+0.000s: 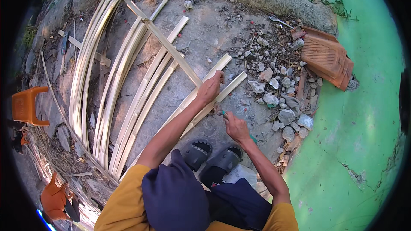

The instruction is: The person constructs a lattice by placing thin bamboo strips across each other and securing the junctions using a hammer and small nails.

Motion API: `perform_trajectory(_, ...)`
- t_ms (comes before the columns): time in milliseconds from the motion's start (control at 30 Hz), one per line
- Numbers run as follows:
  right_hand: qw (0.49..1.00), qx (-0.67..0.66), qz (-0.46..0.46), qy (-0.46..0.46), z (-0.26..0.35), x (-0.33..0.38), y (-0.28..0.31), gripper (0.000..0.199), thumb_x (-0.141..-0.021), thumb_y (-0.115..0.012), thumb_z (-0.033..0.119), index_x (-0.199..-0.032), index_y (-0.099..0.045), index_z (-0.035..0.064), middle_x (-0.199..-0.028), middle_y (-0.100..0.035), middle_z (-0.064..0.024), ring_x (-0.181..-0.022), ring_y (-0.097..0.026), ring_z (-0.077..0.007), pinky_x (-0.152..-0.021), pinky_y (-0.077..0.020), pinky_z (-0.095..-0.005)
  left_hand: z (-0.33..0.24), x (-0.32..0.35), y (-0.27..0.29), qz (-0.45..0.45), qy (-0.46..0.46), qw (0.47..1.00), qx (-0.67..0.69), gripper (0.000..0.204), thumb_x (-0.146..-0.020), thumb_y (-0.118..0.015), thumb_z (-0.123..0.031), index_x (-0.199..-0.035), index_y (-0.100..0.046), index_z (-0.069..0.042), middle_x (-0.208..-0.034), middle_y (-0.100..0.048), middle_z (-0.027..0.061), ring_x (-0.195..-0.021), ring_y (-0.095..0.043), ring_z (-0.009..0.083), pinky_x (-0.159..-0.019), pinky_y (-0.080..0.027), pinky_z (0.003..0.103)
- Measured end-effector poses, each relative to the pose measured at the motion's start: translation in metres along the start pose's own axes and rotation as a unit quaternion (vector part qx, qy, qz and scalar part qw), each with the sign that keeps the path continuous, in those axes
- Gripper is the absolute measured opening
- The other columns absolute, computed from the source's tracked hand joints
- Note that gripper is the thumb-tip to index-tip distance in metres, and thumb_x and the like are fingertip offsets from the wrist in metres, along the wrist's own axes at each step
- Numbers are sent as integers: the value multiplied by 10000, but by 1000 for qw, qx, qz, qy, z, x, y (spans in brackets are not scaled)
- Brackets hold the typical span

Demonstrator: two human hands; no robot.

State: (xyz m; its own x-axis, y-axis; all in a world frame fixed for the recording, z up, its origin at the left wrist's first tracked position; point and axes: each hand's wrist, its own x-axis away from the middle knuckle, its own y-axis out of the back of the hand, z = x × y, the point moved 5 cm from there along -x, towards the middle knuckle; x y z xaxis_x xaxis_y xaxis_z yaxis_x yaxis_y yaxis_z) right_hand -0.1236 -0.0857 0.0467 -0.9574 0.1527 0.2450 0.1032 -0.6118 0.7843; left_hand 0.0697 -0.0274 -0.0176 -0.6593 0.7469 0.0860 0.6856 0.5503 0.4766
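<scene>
left hand [209,89]: fingers bent and pointed down, placed over the pale strips near the lower end of the cross strip [177,60]; whether anything is pinched by the fingertips cannot be told. right hand [236,128]: closed round the teal handle of a hammer [224,114], its head held just beside the nearest strip [233,84], contact not clear. the pale strips are laid on grey rock ground [167,96] in long, bent groups, fanned from lower left to upper right; the cross strip is run over several of them from the top left and ended by the left hand. the two nearest strips are partly hidden by the left forearm; their free ends are seen beyond the hands, pointed at the stones [272,98]. dark shoes [199,152] are planted just below the hands, so the near side is bounded by them. on the right, room is bounded by the stones, then by a brown plastic piece [325,57] and the green surface [359,115], well apart from the hands. gaps of ground are left between the strip groups. an orange stool [30,106] is placed at the far left.
</scene>
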Motion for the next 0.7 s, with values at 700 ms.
perform_trajectory(700,989,-108,-97,39,15,20,17,168,-1016,-590,127,-1150,-508,66,-782,-669,-238,-705,-694,-460,-593,-519,-570,-11,-3,7,-21,-19,998,56,195,-991,-413,-30,-1176,-366,-67,-942,-593,168,-852,-626,415,-767,-508,486)
